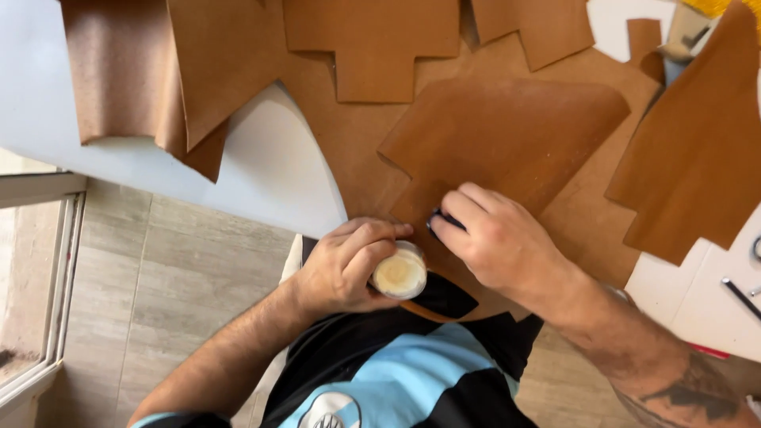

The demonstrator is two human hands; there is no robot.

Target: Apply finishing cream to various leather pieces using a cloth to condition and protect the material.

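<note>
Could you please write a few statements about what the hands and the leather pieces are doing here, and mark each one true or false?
1. The left hand holds a small round open jar. True.
2. The right hand lies flat and empty on the floor. False: it presses a small dark applicator onto a brown leather piece.
3. Several brown leather pieces lie on the white table. True.
4. The jar holds blue paint. False: its contents look pale cream.

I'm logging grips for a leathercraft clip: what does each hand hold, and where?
Left hand wraps the side of a small round open jar. Right hand pinches a small dark object at its fingertips, against the brown leather piece.
</note>
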